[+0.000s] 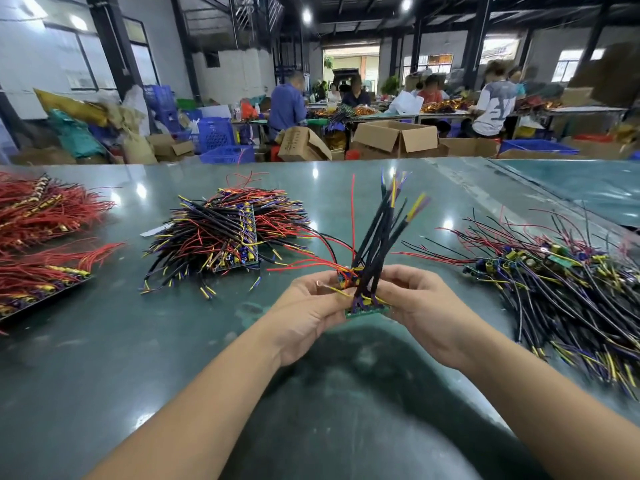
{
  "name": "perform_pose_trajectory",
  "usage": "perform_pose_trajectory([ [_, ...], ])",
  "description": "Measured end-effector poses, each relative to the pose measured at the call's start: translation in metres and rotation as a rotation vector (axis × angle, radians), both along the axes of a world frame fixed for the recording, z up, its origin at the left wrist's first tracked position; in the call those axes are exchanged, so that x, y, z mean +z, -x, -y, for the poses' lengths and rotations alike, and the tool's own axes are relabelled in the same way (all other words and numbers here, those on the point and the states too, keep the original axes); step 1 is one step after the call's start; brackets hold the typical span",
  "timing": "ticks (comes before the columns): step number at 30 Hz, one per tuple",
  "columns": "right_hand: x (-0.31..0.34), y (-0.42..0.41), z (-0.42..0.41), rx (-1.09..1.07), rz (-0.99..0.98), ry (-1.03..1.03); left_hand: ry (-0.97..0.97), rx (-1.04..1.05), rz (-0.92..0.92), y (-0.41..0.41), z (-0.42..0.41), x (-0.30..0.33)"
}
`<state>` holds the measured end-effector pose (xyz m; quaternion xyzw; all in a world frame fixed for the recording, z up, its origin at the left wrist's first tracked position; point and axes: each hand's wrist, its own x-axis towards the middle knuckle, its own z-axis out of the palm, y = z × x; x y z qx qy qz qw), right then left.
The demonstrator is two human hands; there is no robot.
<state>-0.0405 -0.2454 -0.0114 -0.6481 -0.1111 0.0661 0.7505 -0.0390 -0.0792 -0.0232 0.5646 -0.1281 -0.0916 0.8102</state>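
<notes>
Both my hands hold a small green circuit board (pixel 367 311) above the green table (pixel 104 358). Black, red, yellow and purple wires (pixel 381 237) stand up from the board in a bundle. My left hand (pixel 308 311) pinches the board's left side with thumb and fingers. My right hand (pixel 420 303) grips its right side, fingers curled round the base of the wires. The board's underside is hidden by my fingers.
A stacked pile of wired boards (pixel 225 237) lies ahead left of centre. A loose heap of wired boards (pixel 561 289) spreads at the right. Red-wired boards (pixel 41 237) lie at the far left. Cardboard boxes (pixel 394 138), blue crates (pixel 214 135) and seated people (pixel 287 105) are beyond the table.
</notes>
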Motion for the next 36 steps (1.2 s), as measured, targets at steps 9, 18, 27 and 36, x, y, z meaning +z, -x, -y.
perform_pose_trajectory([
  [9,-0.001,-0.003,0.004,0.032,0.132,0.000,-0.113,0.091,0.065,-0.003,-0.002,-0.003],
  [18,-0.014,-0.010,0.006,0.121,0.191,-0.055,-0.085,0.046,0.069,-0.004,-0.005,-0.006],
  [27,-0.017,-0.012,-0.001,0.013,0.258,0.013,-0.209,0.172,0.083,-0.003,0.003,-0.010],
  [36,-0.023,-0.014,0.010,0.121,0.245,0.062,-0.262,0.111,0.026,0.002,-0.002,-0.005],
])
